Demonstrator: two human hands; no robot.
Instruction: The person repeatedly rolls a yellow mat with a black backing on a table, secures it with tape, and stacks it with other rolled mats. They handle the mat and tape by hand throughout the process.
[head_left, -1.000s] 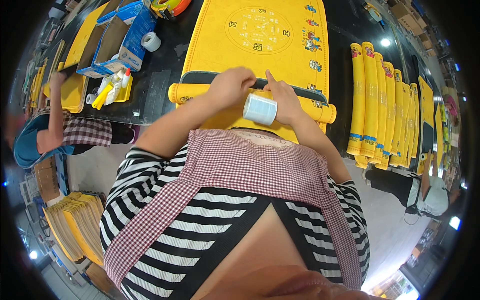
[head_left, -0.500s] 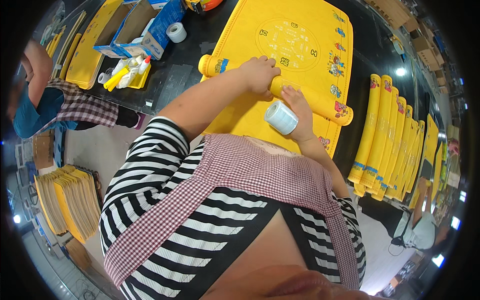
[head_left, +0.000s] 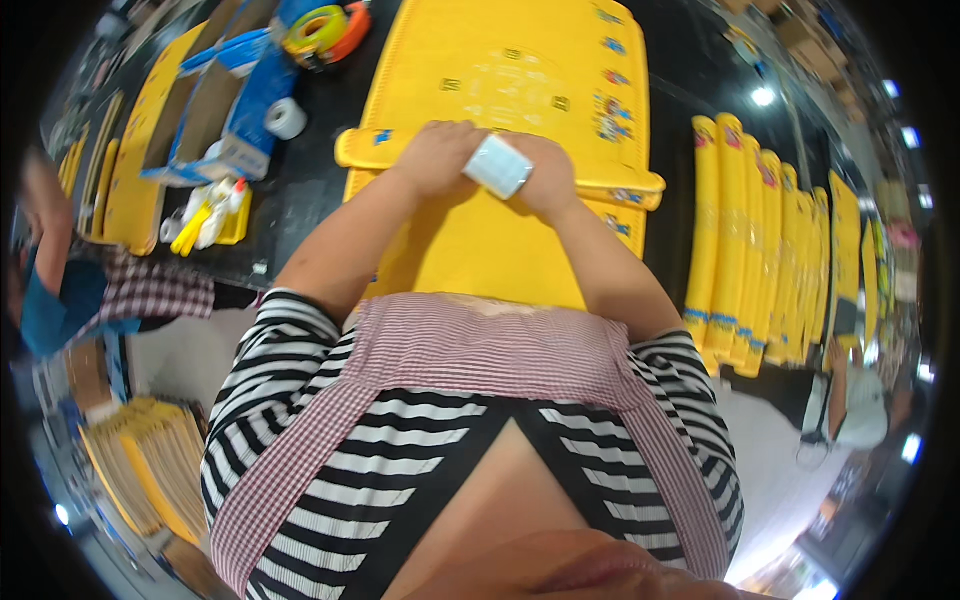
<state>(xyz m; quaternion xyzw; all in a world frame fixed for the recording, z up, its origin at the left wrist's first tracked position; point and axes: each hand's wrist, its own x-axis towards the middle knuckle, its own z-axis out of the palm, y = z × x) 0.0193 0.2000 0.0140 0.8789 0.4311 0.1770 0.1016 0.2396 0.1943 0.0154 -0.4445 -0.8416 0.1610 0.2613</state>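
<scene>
Moved: both hands now sit level on the rolled yellow fabric mat (head_left: 500,165); half a second ago the roll lay slanted.
Left hand (head_left: 437,155): fingers curled, pressing the roll.
Right hand (head_left: 545,175): fingers closed around a white tape roll (head_left: 497,165), held between both hands.
Packages: blue cardboard box (head_left: 240,110) far left; finished yellow rolls (head_left: 770,230) in a row at right.

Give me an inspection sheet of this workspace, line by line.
Surface: dark table.
Job's things: yellow mat spread flat, near end rolled; white roll in the right hand.
Clutter: blue carton, tape rolls, small white roll, tray of bottles.
Grippers: left hand and right hand press on the rolled edge.
Cables: nothing seen.
Surroundings: rolled yellow mats at right; another person at left.
</scene>
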